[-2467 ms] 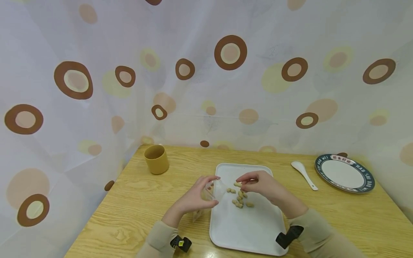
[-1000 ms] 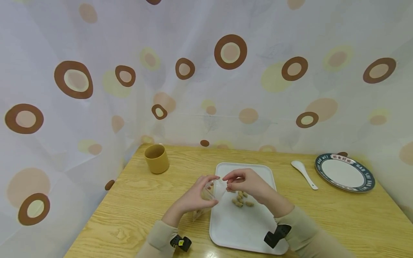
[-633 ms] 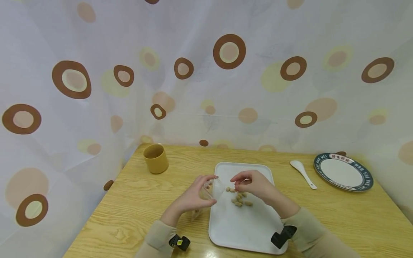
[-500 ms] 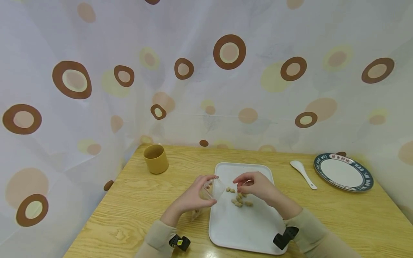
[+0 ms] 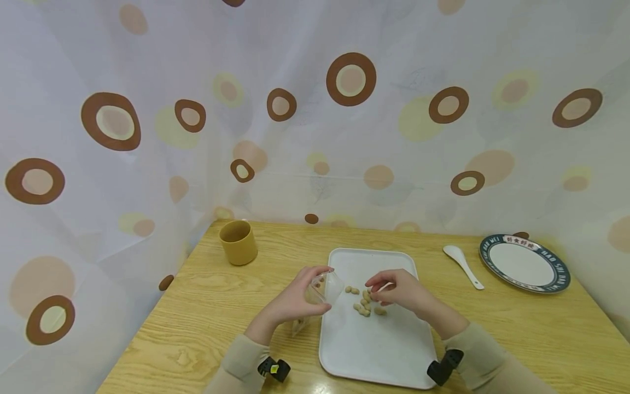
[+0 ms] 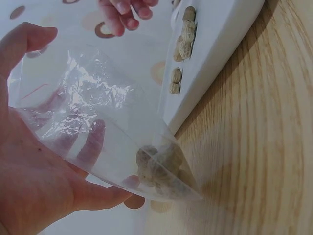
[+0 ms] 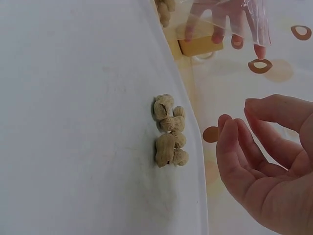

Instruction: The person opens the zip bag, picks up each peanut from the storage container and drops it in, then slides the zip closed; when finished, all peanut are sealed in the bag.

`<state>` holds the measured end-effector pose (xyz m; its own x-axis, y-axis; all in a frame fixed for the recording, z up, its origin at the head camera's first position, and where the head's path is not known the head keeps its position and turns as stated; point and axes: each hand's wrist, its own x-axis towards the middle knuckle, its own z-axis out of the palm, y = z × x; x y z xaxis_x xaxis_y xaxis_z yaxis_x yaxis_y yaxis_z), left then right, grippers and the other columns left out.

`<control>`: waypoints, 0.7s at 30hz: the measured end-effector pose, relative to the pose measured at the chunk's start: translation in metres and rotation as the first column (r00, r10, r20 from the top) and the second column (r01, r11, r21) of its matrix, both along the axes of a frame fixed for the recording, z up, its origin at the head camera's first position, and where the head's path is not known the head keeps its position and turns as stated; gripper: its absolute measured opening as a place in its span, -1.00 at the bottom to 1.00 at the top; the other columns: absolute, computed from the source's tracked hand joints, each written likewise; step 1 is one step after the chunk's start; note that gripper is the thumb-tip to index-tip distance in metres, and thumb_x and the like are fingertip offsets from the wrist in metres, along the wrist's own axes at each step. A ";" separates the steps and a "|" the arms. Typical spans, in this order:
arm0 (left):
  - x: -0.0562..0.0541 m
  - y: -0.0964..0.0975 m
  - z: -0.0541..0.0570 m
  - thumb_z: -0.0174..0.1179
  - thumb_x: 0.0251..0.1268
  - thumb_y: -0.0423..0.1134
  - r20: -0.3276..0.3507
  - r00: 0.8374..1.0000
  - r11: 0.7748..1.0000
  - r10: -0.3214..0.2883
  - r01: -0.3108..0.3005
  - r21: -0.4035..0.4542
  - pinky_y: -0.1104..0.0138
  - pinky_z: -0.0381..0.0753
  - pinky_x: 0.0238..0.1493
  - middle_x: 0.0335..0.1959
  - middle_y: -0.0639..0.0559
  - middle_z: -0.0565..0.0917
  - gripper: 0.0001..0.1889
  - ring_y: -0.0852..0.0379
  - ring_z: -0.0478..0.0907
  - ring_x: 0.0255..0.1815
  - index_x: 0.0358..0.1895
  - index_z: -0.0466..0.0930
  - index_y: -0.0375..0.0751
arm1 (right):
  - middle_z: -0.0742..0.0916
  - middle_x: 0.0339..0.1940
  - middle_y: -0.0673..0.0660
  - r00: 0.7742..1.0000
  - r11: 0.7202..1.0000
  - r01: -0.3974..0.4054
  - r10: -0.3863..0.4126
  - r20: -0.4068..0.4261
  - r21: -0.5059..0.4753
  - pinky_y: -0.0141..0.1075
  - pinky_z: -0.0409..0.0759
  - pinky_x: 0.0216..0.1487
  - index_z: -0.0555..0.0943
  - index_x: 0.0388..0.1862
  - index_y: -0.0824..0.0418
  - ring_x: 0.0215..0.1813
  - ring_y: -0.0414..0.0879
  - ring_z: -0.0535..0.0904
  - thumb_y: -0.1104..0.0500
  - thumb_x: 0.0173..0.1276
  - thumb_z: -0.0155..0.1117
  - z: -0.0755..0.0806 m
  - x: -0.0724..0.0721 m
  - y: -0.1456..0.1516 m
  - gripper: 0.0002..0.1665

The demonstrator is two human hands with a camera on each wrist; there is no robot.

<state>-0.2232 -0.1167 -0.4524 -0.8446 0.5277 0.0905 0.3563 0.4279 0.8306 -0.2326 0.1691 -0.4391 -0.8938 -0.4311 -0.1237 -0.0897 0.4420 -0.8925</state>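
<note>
Left hand point(image 5: 295, 298) grips clear bag point(image 6: 117, 100); right hand point(image 5: 401, 290) empty, grip loosely spread near peanuts point(image 7: 168, 123). Likely bagging; next calls for pinch.

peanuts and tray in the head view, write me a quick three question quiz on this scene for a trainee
1. Which hand holds the clear plastic bag with peanuts inside?
2. True or false: the yellow cup stands on the wooden table, off the white tray.
3. Fill in: in the head view, the white soup spoon lies between the tray and the ____.

Key:
1. The left hand.
2. True.
3. Dark-rimmed plate.
</note>
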 end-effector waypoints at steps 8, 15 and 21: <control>-0.001 -0.001 -0.003 0.37 0.13 -0.13 0.003 1.000 1.000 -0.002 0.002 0.004 -0.10 0.38 0.27 0.30 -0.09 0.35 -0.22 -0.11 0.37 0.32 0.45 0.26 0.02 | 0.69 -0.21 0.17 1.000 0.999 -0.009 0.008 0.027 0.035 -0.14 0.70 -0.15 0.62 0.06 0.41 -0.20 -0.04 0.65 0.30 0.31 0.31 -0.009 0.000 0.007 -0.64; -0.001 -0.001 -0.002 0.37 0.14 -0.12 0.012 1.000 1.000 -0.002 0.002 0.002 -0.10 0.39 0.26 0.30 -0.09 0.34 -0.22 -0.10 0.37 0.32 0.46 0.26 0.04 | 0.69 -0.21 0.16 0.999 0.998 0.002 -0.005 0.051 0.058 -0.18 0.68 -0.21 0.63 0.04 0.39 -0.26 -0.09 0.63 0.31 0.27 0.32 -0.020 -0.002 0.013 -0.65; 0.000 0.000 -0.002 0.37 0.13 -0.12 0.015 1.000 1.000 -0.001 0.001 0.000 -0.10 0.38 0.26 0.28 -0.08 0.35 -0.22 -0.05 0.37 0.30 0.45 0.26 0.03 | 0.69 -0.26 0.15 0.999 0.998 0.008 -0.011 0.048 0.066 -0.27 0.62 -0.33 0.65 -0.02 0.38 -0.33 -0.12 0.58 0.31 0.22 0.37 -0.029 -0.004 0.016 -0.66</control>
